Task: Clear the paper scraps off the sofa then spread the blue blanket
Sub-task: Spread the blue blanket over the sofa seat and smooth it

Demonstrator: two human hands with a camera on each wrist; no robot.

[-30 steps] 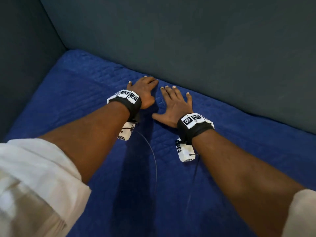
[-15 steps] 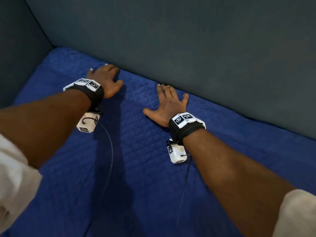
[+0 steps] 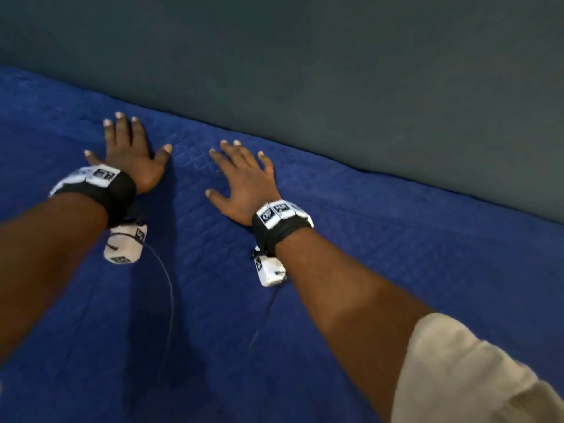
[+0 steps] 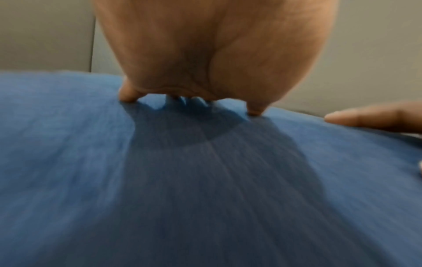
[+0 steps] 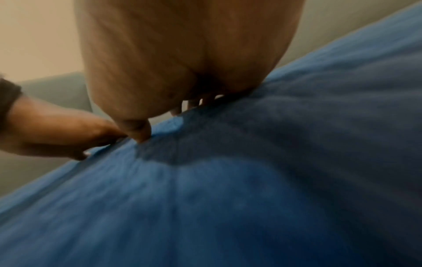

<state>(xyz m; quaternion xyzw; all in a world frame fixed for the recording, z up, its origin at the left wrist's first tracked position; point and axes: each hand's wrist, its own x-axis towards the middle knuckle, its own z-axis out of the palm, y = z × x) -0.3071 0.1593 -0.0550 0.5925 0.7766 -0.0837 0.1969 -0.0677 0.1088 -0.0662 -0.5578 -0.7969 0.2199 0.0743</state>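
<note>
The quilted blue blanket [image 3: 351, 254] lies flat over the sofa seat and fills most of the head view. My left hand [image 3: 128, 151] presses on it palm down with fingers spread, near the back of the seat. My right hand [image 3: 244, 175] lies flat on the blanket just to the right of it, fingers spread toward the backrest. Both wrist views show a palm above blue fabric [image 4: 205, 180], with fingertips [image 5: 139, 133] touching it. No paper scraps show in any view.
The dark grey-green sofa backrest [image 3: 335, 71] rises right behind the hands. The blanket's far edge meets its base. Thin cables [image 3: 169, 288] trail from the wrist cameras over the blanket. My pale sleeve [image 3: 476, 377] is at the bottom right.
The two hands slid apart and then back closer together on the blanket, and both now have fingers spread wider. The view has shifted right, so the left armrest is out of sight.
</note>
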